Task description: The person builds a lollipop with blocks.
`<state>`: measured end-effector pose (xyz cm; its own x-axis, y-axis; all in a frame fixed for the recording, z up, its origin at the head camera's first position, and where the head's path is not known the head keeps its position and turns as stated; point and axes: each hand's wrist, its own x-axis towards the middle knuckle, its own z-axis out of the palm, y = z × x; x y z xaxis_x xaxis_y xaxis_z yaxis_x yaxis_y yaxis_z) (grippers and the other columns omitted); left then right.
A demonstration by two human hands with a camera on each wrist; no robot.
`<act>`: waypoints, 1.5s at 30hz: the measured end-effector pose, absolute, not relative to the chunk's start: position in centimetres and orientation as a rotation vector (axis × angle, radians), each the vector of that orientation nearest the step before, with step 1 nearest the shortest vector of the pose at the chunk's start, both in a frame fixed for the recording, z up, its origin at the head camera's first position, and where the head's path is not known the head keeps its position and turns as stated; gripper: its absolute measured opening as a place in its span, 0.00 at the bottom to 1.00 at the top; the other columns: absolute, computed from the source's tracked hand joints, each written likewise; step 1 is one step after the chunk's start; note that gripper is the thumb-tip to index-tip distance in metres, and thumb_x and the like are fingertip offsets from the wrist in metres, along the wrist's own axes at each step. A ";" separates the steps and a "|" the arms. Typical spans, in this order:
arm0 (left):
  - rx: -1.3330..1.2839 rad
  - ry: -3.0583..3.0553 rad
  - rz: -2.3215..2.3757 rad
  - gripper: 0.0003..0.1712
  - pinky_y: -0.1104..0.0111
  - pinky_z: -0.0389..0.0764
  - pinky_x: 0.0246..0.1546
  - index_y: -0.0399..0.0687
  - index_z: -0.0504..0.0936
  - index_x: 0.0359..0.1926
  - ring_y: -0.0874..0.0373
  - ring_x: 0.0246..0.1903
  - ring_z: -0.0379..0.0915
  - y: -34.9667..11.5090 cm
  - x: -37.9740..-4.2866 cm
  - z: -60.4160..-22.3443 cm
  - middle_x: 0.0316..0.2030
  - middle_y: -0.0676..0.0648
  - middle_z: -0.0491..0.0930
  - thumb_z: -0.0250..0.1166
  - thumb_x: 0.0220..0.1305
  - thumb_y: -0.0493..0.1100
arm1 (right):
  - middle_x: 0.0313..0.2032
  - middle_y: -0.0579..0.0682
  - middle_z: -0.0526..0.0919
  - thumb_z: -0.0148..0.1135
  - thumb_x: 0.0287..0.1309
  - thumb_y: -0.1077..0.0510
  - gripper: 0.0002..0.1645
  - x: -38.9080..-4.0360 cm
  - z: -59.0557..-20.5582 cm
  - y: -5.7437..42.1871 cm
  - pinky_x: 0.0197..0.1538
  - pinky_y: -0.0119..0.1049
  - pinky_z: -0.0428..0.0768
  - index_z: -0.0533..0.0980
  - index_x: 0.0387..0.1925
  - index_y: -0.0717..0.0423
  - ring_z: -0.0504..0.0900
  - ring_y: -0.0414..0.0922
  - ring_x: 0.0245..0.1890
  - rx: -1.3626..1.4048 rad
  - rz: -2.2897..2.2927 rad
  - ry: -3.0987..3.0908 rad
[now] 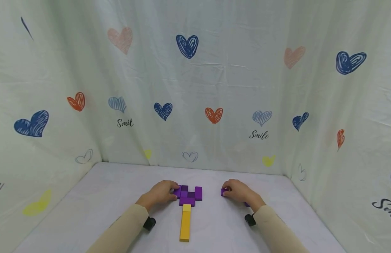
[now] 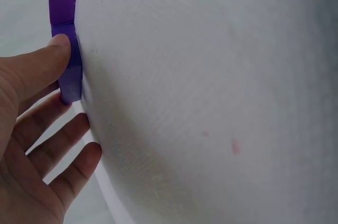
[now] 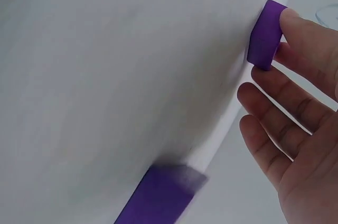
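On the white table lies a joined figure of purple blocks (image 1: 187, 201), with dark and lighter purple pieces. A yellow strip (image 1: 185, 226) of blocks runs from its near side toward me. My left hand (image 1: 162, 192) pinches the purple block (image 2: 73, 49) at the figure's left end, thumb on one side and fingers on the other. To the right and apart from the figure, my right hand (image 1: 241, 191) pinches a small purple block (image 3: 265, 36) between thumb and fingers, low at the tabletop. The other fingers of both hands spread loosely.
Another purple block (image 3: 158, 197) lies on the table by the right wrist, mostly hidden by the arm in the head view. Dark wrist cameras sit under both sleeves. A white curtain (image 1: 227, 80) with printed hearts hangs behind the table and at both sides.
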<state>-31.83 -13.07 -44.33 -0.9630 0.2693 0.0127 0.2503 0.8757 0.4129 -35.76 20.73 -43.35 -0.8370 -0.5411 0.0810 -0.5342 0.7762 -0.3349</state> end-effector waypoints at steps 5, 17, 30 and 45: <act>0.417 2.996 0.646 0.23 0.53 0.69 0.61 0.49 0.82 0.54 0.48 0.58 0.70 -13.0 -31.8 -44.3 0.56 0.48 0.77 0.71 0.56 0.45 | 0.35 0.46 0.79 0.66 0.56 0.60 0.11 -35.7 -43.2 19.0 0.45 0.43 0.77 0.81 0.42 0.59 0.75 0.42 0.36 -0.911 -0.558 2.910; 0.425 2.996 0.652 0.23 0.53 0.69 0.61 0.49 0.81 0.54 0.47 0.58 0.70 -12.9 -31.6 -44.3 0.56 0.47 0.77 0.71 0.56 0.44 | 0.33 0.48 0.80 0.68 0.52 0.60 0.14 -36.0 -43.3 17.8 0.42 0.42 0.78 0.81 0.41 0.60 0.76 0.43 0.35 -0.999 -0.530 2.903; 0.438 2.996 0.647 0.23 0.53 0.70 0.60 0.48 0.81 0.54 0.47 0.58 0.70 -13.2 -31.7 -44.3 0.56 0.46 0.77 0.71 0.56 0.44 | 0.32 0.42 0.76 0.65 0.55 0.59 0.13 -36.5 -42.7 15.1 0.40 0.38 0.76 0.80 0.44 0.56 0.72 0.41 0.33 -0.891 -0.627 2.907; 0.449 2.983 0.638 0.23 0.53 0.69 0.61 0.49 0.81 0.54 0.48 0.58 0.70 -13.4 -32.0 -44.3 0.56 0.47 0.77 0.70 0.57 0.46 | 0.35 0.40 0.78 0.64 0.59 0.53 0.14 -36.6 -42.3 9.6 0.44 0.35 0.78 0.80 0.47 0.50 0.74 0.39 0.36 -0.914 -0.669 2.835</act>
